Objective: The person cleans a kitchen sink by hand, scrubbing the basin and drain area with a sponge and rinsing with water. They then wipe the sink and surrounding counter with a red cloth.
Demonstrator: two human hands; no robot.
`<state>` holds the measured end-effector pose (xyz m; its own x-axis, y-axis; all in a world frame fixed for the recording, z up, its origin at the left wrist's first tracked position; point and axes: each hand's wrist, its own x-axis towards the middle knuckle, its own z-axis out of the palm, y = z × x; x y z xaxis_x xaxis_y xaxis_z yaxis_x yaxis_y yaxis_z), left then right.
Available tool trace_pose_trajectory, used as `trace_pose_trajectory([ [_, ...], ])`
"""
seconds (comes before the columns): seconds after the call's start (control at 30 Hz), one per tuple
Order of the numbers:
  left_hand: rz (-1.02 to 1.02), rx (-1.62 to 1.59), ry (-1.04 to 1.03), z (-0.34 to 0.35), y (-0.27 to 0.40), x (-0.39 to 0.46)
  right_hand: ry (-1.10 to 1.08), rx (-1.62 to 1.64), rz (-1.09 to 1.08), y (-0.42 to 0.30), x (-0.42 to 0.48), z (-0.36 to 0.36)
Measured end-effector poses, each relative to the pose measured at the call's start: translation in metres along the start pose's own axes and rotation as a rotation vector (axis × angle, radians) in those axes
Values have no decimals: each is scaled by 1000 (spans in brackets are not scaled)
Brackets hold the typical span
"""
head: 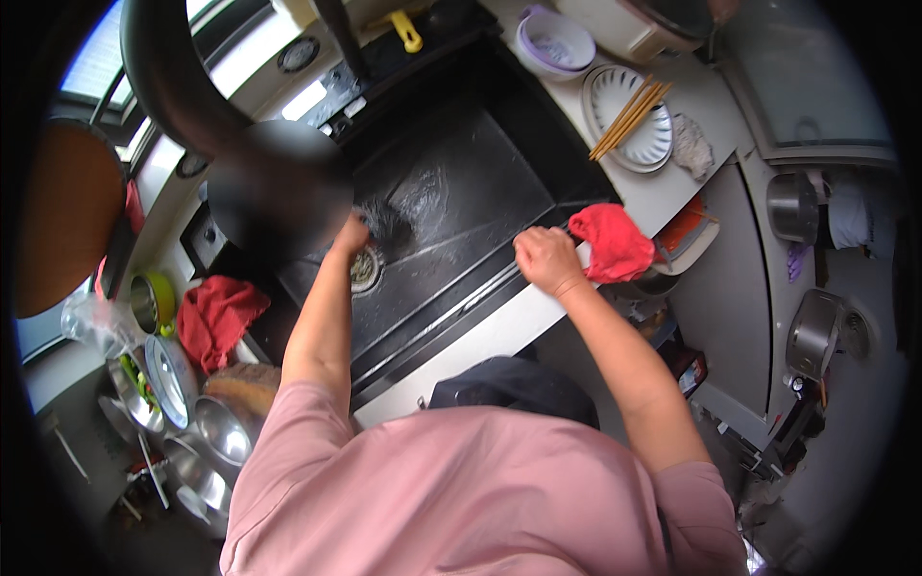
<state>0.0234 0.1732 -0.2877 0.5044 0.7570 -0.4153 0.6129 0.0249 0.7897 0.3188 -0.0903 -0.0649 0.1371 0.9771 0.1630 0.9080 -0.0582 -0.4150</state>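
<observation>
A wide black sink (461, 173) lies before me, with water pooled and splashed on its floor. My left hand (351, 236) is down in the sink, curled at a dark, bristly scrubber (383, 218). A blurred round tap head close to the camera hides part of that hand. Just below the hand sits the drain strainer (366, 269). My right hand (545, 258) rests with curled fingers on the sink's front rim (475, 295); its palm is hidden. Right beside it, a red cloth (616, 241) hangs over the counter edge.
The thick curved tap (169, 79) looms at upper left. Plates with chopsticks (632, 119) and purple bowls (555, 43) stand on the right counter. Another red cloth (220, 317), a green pot (150, 302) and metal bowls (223, 430) are at left. A yellow-handled tool (407, 32) lies behind the sink.
</observation>
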Motion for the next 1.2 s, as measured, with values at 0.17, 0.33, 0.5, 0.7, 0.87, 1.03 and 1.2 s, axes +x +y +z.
trace_pose_trajectory([
  [0.17,-289,-272,-36,-6,42,-18,33,50,48,10,-8,12],
  [0.33,-291,-598,-44,-1,96,-38,13,90,67,11,-11,1],
  [0.5,-189,-600,-111,19,123,-40,6,-46,53,10,-14,2],
  [0.7,-425,-845,-34,23,107,-43,1,-52,43,12,-16,13],
  [0.87,-373,-1275,77,24,86,-45,2,-48,58,8,-17,9],
  [1.03,-155,-1474,-35,25,91,-57,5,-47,47,10,-16,11],
  [1.2,-87,-1661,-384,26,109,-69,6,-65,51,12,-16,10],
])
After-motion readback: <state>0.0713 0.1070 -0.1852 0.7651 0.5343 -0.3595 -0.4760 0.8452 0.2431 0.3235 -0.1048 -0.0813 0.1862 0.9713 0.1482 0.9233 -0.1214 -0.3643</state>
